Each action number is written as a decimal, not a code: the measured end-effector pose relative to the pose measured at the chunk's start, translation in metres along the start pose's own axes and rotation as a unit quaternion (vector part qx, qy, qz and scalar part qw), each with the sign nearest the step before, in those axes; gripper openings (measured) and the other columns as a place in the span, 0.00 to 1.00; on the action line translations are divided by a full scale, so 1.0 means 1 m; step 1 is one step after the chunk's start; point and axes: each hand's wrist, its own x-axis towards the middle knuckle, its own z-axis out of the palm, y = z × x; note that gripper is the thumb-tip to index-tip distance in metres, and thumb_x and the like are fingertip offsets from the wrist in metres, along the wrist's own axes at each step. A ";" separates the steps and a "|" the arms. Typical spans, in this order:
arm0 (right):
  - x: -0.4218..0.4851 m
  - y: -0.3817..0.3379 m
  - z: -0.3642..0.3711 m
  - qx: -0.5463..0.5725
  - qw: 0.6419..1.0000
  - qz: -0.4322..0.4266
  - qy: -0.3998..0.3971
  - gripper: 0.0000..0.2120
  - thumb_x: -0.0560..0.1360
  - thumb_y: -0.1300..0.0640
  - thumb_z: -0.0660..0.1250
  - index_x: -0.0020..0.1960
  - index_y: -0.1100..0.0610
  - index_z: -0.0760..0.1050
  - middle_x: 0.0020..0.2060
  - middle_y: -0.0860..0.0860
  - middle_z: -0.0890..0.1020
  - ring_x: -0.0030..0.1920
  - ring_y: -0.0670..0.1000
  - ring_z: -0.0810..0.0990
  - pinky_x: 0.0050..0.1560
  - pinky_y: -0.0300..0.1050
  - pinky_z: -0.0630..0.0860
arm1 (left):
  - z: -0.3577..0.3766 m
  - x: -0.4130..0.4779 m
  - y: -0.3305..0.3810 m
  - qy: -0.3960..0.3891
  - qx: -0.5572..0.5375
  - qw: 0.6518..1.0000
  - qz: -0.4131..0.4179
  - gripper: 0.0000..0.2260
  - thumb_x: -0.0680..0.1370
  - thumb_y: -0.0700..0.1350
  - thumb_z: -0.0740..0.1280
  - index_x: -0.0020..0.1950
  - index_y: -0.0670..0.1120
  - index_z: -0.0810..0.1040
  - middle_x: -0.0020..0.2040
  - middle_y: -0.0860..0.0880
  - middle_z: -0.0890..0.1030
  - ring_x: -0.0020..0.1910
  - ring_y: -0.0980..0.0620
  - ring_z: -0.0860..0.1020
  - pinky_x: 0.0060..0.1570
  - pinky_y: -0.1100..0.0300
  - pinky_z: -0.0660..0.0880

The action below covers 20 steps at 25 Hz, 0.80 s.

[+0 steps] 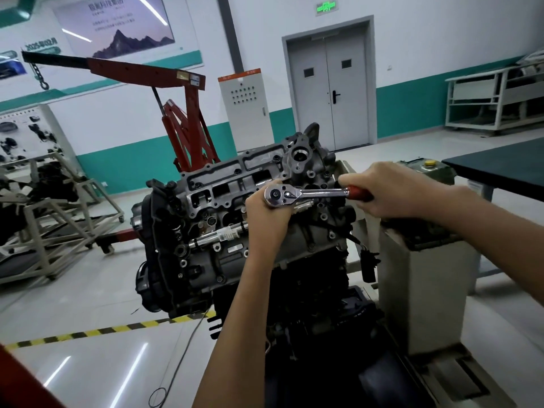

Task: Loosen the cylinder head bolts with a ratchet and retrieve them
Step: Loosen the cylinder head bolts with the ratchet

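Engine: sits on its stand with the cylinder head on top, within reach of both arms.
Left hand: curled under the drive end of the ratchet, probably steadying the socket.
Bolt: hidden beneath the ratchet, at the cylinder head's right end.
Right hand: wrapped around the red handle's far end, for leverage.

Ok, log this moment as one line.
right hand grips ratchet handle | left hand holds ratchet head | over cylinder head | bolt hidden
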 end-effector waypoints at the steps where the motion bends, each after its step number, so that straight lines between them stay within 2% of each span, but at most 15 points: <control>1: -0.006 -0.005 0.005 0.021 1.000 0.020 -0.005 0.08 0.70 0.63 0.66 0.44 0.53 0.71 0.27 0.44 0.71 0.27 0.40 0.72 0.29 0.35 0.72 | 0.000 -0.002 -0.001 0.006 -0.004 1.000 0.000 0.18 0.71 0.31 0.66 0.29 0.49 0.65 0.26 0.57 0.67 0.28 0.58 0.62 0.30 0.63 0.61; 3: -0.030 -0.035 0.030 0.165 0.982 0.087 -0.017 0.12 0.70 0.64 0.67 0.41 0.49 0.70 0.29 0.46 0.74 0.27 0.42 0.74 0.28 0.33 0.73 | 0.002 -0.009 -0.001 0.020 -0.004 1.000 0.013 0.20 0.71 0.29 0.65 0.32 0.53 0.66 0.27 0.58 0.69 0.28 0.61 0.65 0.30 0.68 0.62; 4: -0.040 -0.059 0.046 0.255 0.959 0.126 -0.006 0.13 0.69 0.64 0.67 0.39 0.47 0.68 0.29 0.47 0.74 0.25 0.42 0.74 0.26 0.31 0.71 | 0.006 -0.011 0.000 0.032 -0.006 0.999 0.016 0.21 0.72 0.28 0.65 0.34 0.55 0.67 0.28 0.59 0.70 0.29 0.62 0.65 0.31 0.69 0.63; 7: -0.045 -0.132 0.086 0.489 0.846 0.207 0.054 0.11 0.68 0.65 0.67 0.40 0.51 0.69 0.24 0.48 0.74 0.19 0.43 0.71 0.21 0.33 0.67 | 0.017 -0.009 -0.002 0.047 -0.033 0.998 0.006 0.21 0.75 0.30 0.66 0.36 0.54 0.66 0.28 0.59 0.69 0.30 0.62 0.63 0.34 0.66 0.63; 8: -0.041 -0.146 0.093 0.526 0.820 0.216 0.070 0.10 0.68 0.65 0.66 0.41 0.51 0.70 0.24 0.48 0.74 0.19 0.43 0.71 0.22 0.33 0.67 | 0.017 -0.007 -0.002 0.045 -0.039 0.998 0.005 0.20 0.76 0.31 0.66 0.35 0.53 0.66 0.29 0.59 0.67 0.31 0.61 0.63 0.35 0.64 0.64; 9: -0.040 -0.148 0.095 0.513 0.829 0.206 0.078 0.11 0.68 0.65 0.66 0.40 0.50 0.70 0.24 0.47 0.73 0.20 0.43 0.71 0.23 0.31 0.66 | 0.015 -0.005 -0.004 0.041 -0.043 0.998 -0.004 0.19 0.76 0.31 0.66 0.34 0.50 0.66 0.30 0.58 0.67 0.32 0.58 0.63 0.36 0.60 0.64; 11: -0.040 -0.116 0.083 0.407 0.898 0.152 0.061 0.13 0.68 0.65 0.66 0.38 0.48 0.67 0.26 0.48 0.73 0.24 0.45 0.71 0.27 0.29 0.65 | 0.007 0.000 -0.008 0.033 -0.037 0.999 -0.013 0.17 0.76 0.32 0.67 0.31 0.44 0.68 0.30 0.46 0.67 0.34 0.52 0.64 0.37 0.56 0.64; 13: -0.032 -0.060 0.055 0.290 0.954 0.074 -0.001 0.15 0.69 0.66 0.66 0.38 0.47 0.66 0.30 0.50 0.75 0.27 0.46 0.73 0.30 0.32 0.70 | -0.001 0.005 -0.007 -0.004 -0.005 1.000 0.008 0.15 0.76 0.33 0.67 0.30 0.36 0.68 0.28 0.37 0.68 0.32 0.50 0.65 0.33 0.55 0.64; 15: -0.017 -0.012 0.025 0.124 0.992 0.015 -0.015 0.13 0.71 0.65 0.65 0.41 0.48 0.67 0.29 0.46 0.74 0.27 0.42 0.74 0.30 0.34 0.72 | -0.005 0.010 -0.007 -0.043 0.021 0.999 0.024 0.15 0.72 0.33 0.68 0.28 0.34 0.67 0.25 0.39 0.68 0.29 0.54 0.65 0.29 0.58 0.63; 17: -0.006 0.005 0.014 0.049 0.998 -0.023 0.029 0.10 0.71 0.64 0.65 0.42 0.50 0.68 0.27 0.43 0.72 0.27 0.40 0.72 0.29 0.33 0.69 | -0.005 0.010 -0.010 -0.042 0.035 0.998 0.027 0.17 0.71 0.33 0.69 0.26 0.43 0.67 0.24 0.52 0.67 0.27 0.60 0.62 0.27 0.65 0.61; 18: -0.007 0.002 0.018 0.065 0.997 -0.022 0.031 0.11 0.70 0.65 0.65 0.42 0.50 0.68 0.27 0.43 0.72 0.27 0.40 0.73 0.29 0.33 0.70 | -0.005 0.008 -0.014 -0.024 0.034 0.999 0.021 0.18 0.72 0.34 0.70 0.27 0.46 0.67 0.25 0.55 0.67 0.28 0.60 0.63 0.28 0.64 0.62; 20: -0.019 -0.014 0.038 0.137 0.990 0.008 0.039 0.12 0.70 0.66 0.65 0.42 0.50 0.68 0.27 0.45 0.74 0.26 0.42 0.75 0.28 0.35 0.73 | 0.000 0.002 -0.022 0.019 0.016 1.000 -0.001 0.14 0.76 0.35 0.68 0.31 0.43 0.72 0.28 0.53 0.69 0.31 0.58 0.69 0.32 0.59 0.67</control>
